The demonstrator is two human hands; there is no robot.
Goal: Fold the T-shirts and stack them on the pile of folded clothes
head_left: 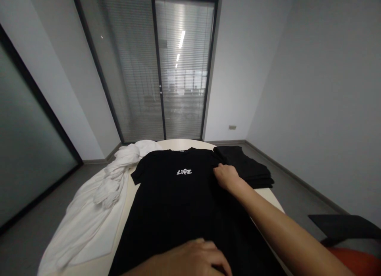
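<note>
A black T-shirt (pixel 175 204) lies spread out, front up, its collar toward the far end of the table and white lettering (pixel 184 172) across the chest. At the sleeve on the right, my right hand (pixel 226 176) has its fingers closed on the black fabric. My left hand (pixel 196 256) is low over the shirt's near part, bent fingers slightly apart, with the picture's bottom edge cutting it off. The shirt's hem is out of view.
Crumpled white cloth (pixel 101 192) covers the left side of the pale table (pixel 184 143). A stack of folded black clothes (pixel 247 166) sits at the far right. An orange-and-black chair (pixel 348 228) stands at lower right. Beyond is a glazed partition with blinds (pixel 133 69).
</note>
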